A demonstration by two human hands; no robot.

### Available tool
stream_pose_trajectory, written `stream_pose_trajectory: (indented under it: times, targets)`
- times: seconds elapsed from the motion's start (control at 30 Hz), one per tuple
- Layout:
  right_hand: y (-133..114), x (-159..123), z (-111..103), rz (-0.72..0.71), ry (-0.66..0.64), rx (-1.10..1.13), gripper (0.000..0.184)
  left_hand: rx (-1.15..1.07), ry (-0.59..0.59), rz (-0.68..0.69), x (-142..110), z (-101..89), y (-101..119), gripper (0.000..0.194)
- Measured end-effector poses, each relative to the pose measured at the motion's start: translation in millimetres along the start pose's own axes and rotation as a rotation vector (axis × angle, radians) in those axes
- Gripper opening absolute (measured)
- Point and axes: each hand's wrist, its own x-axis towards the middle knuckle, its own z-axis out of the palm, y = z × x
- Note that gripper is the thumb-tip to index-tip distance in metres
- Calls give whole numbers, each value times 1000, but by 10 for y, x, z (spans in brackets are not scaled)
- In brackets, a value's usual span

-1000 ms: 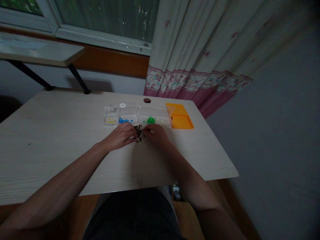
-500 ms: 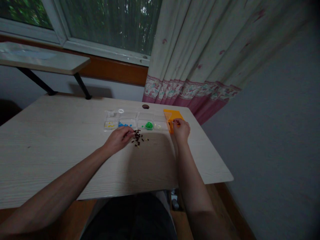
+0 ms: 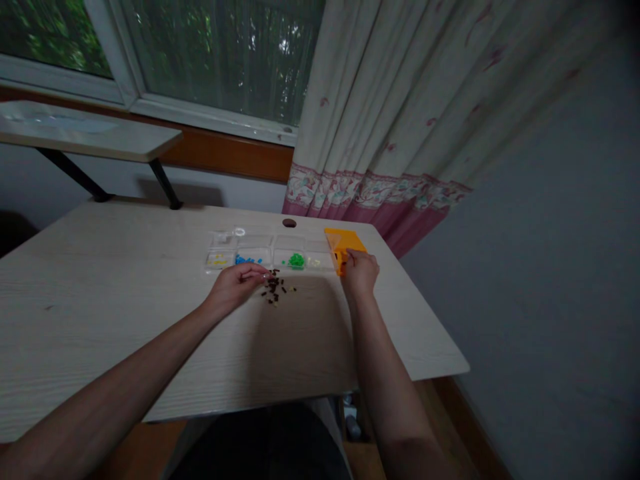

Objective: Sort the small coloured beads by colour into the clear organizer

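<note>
A small loose pile of dark brown pieces [image 3: 274, 288], with a few pale ones among them, lies on the table. My left hand [image 3: 237, 285] is at the pile's left edge, thumb and fingertips drawn together in a pinch; what they hold is too small to make out. At the orange tray [image 3: 345, 239], my right hand [image 3: 362, 272] has its fingers closed over the near side, and its fingertips are partly hidden. Behind the pile stands a clear divided box [image 3: 273, 250] holding blue pieces [image 3: 245, 260], green pieces [image 3: 297, 261], yellow pieces [image 3: 218, 260] and pale pieces [image 3: 314, 263].
The wooden table [image 3: 125, 320] has a round cable hole [image 3: 289, 223] near its back edge. A raised shelf [image 3: 100, 137] on black legs stands at the back left. A curtain [image 3: 360, 147] hangs behind the right side, beside a wall [image 3: 525, 267].
My right hand has lowered slightly onto the orange tray's near part. My left hand's fingers have stretched further along the pile's edge. The whole view has tilted up a little.
</note>
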Motion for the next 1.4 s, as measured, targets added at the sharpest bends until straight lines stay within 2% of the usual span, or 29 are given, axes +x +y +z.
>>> stream_pose_trajectory:
  times: [0.1, 0.2, 0.3, 0.4, 0.5, 0.67, 1.2, 1.3, 1.4]
  targets:
    - [-151, -25, -69, -79, 93, 100, 36, -25, 32, -25, -5, 10, 23, 42]
    - [-399, -138, -92, -218, 84, 207, 35, -13, 52, -50, 1, 17, 33, 47]
    - [-700, -367, -61, -407, -9, 309, 31, -17, 50, -74, 12, 15, 32, 52]
    - [-963, -640, -20, -609, -176, 358, 26, -33, 56, -93, 12, 10, 27, 56]
    - [-1119, -837, 6, -696, -243, 414, 24, 3, 13, -74, -4, 10, 29, 55]
    - [-1169, -900, 21, -699, -272, 484, 24, 99, -55, -8, -34, 39, 36, 53]
    - [-1205, -891, -25, -647, -338, 514, 14, 230, -128, 51, -64, 49, 21, 52]
    - [-1166, -836, -34, -621, -312, 488, 12, 291, -108, 69, -58, 23, 40, 52]
    - [-1075, -716, -39, -567, -228, 448, 13, 413, -62, 125, -38, -50, 31, 47]
